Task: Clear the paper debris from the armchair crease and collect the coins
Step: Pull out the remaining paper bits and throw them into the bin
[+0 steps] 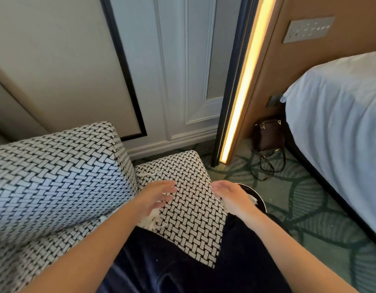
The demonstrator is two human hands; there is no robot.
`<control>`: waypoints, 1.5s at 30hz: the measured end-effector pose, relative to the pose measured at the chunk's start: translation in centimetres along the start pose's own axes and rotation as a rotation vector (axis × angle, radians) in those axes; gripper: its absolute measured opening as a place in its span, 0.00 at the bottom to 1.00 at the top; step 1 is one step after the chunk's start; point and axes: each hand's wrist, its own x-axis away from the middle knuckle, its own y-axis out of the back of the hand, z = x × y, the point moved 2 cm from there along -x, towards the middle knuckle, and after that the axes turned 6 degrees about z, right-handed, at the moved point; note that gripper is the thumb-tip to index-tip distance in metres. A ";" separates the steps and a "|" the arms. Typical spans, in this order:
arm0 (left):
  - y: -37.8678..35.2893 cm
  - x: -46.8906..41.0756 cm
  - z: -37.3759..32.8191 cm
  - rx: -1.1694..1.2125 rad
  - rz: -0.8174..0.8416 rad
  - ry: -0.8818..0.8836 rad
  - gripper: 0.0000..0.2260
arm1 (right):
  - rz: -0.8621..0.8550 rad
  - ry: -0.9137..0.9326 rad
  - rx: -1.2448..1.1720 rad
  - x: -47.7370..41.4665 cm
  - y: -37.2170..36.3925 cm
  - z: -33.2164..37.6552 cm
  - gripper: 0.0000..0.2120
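Paper shreds (153,219) lie on the armchair seat (191,220) beneath the left hand (156,196), the right hand (232,197) hovers beside a black bin (255,193), each grip slack and empty, a handbag (267,138) by the bed (341,123).

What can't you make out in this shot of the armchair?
Head view:
- Coins: none visible; the armchair crease is too narrow to see into.
- Paper debris: partly covered by the left hand.
- Bin: mostly hidden behind the right hand; contents unclear.
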 end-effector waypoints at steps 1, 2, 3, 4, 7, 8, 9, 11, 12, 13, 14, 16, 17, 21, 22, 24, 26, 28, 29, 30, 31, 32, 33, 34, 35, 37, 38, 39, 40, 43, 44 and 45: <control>1.0 0.4 0.2 0.016 -0.022 -0.006 0.11 | 0.028 0.011 0.027 0.0 -0.8 0.3 0.13; 2.7 1.2 0.8 0.037 -0.052 -0.012 0.10 | 0.064 0.030 0.066 -0.2 -2.2 0.9 0.13; 3.6 1.7 1.2 0.056 -0.066 -0.016 0.10 | 0.089 0.037 0.104 -0.2 -3.0 1.1 0.13; 5.3 2.5 1.9 0.079 -0.097 -0.015 0.10 | 0.128 0.048 0.148 -0.3 -4.5 1.6 0.13; 9.3 4.4 4.1 0.146 -0.177 0.005 0.12 | 0.227 0.080 0.257 -0.7 -8.5 2.6 0.13; 10.7 5.1 5.0 0.168 -0.205 0.013 0.12 | 0.268 0.094 0.287 -1.1 -10.0 2.9 0.14; 11.7 5.7 5.7 0.191 -0.225 0.021 0.11 | 0.307 0.099 0.314 -1.4 -11.2 2.8 0.14; 13.5 6.7 7.4 0.239 -0.264 0.036 0.10 | 0.376 0.085 0.357 -2.2 -13.7 2.5 0.15; 14.3 7.3 8.3 0.256 -0.283 0.047 0.10 | 0.408 0.077 0.383 -2.5 -15.0 2.5 0.15; 14.9 7.8 9.0 0.270 -0.296 0.060 0.10 | 0.442 0.082 0.433 -2.8 -16.0 2.2 0.16; 15.7 8.4 9.9 0.280 -0.308 0.070 0.10 | 0.466 0.102 0.503 -3.1 -17.4 1.9 0.17; 16.4 9.1 10.9 0.295 -0.321 0.081 0.10 | 0.460 0.099 0.616 -3.6 -18.8 1.1 0.18; 16.8 9.5 11.4 0.304 -0.329 0.084 0.10 | 0.451 0.080 0.656 -4.0 -19.5 0.8 0.19; 17.9 10.7 12.9 0.330 -0.362 0.080 0.12 | 0.464 0.128 0.748 -4.9 -21.5 -0.3 0.19; 18.0 10.9 13.1 0.339 -0.367 0.076 0.12 | 0.478 0.143 0.754 -5.0 -21.7 -0.5 0.19; 18.2 11.3 13.5 0.360 -0.377 0.078 0.11 | 0.499 0.138 0.764 -5.1 -21.9 -0.9 0.19; 18.4 11.6 13.9 0.354 -0.387 0.094 0.10 | 0.513 0.154 0.777 -5.2 -22.0 -1.1 0.19; 18.4 11.7 14.1 0.345 -0.392 0.108 0.10 | 0.515 0.173 0.755 -4.9 -21.8 -1.0 0.19; 18.5 11.7 14.3 0.349 -0.397 0.113 0.09 | 0.516 0.190 0.742 -4.8 -21.6 -0.9 0.19; 18.5 11.6 14.4 0.357 -0.398 0.120 0.09 | 0.514 0.214 0.735 -4.7 -21.4 -0.8 0.19; 18.4 11.4 14.5 0.369 -0.397 0.127 0.09 | 0.508 0.233 0.727 -4.5 -21.0 -0.8 0.18; 18.3 11.2 14.6 0.379 -0.393 0.133 0.10 | 0.493 0.245 0.705 -4.4 -20.6 -0.7 0.17; 18.2 11.0 14.6 0.389 -0.388 0.135 0.10 | 0.470 0.238 0.664 -4.2 -20.2 -0.7 0.17; 18.1 10.8 14.6 0.397 -0.384 0.137 0.10 | 0.439 0.220 0.612 -4.1 -19.7 -0.6 0.16; 17.9 10.6 14.6 0.404 -0.379 0.137 0.10 | 0.402 0.200 0.558 -4.0 -19.3 -0.4 0.16; 17.6 10.2 14.4 0.423 -0.373 0.138 0.09 | 0.337 0.165 0.449 -3.9 -18.5 0.0 0.13; 17.6 10.0 14.3 0.431 -0.371 0.136 0.09 | 0.314 0.145 0.387 -3.9 -18.1 0.2 0.12; 17.4 9.8 14.2 0.436 -0.367 0.133 0.09 | 0.291 0.121 0.322 -3.8 -17.9 0.4 0.11; 17.3 9.7 14.0 0.436 -0.362 0.131 0.09 | 0.263 0.099 0.260 -3.8 -17.6 0.6 0.10; 16.9 9.3 13.5 0.425 -0.351 0.126 0.09 | 0.168 0.052 0.075 -4.0 -17.0 1.3 0.09; 16.8 9.1 13.2 0.399 -0.351 0.119 0.09 | 0.140 0.039 0.009 -4.0 -16.8 1.5 0.08; 16.6 9.0 13.0 0.346 -0.354 0.110 0.09 | 0.115 0.024 -0.055 -4.1 -16.7 1.7 0.08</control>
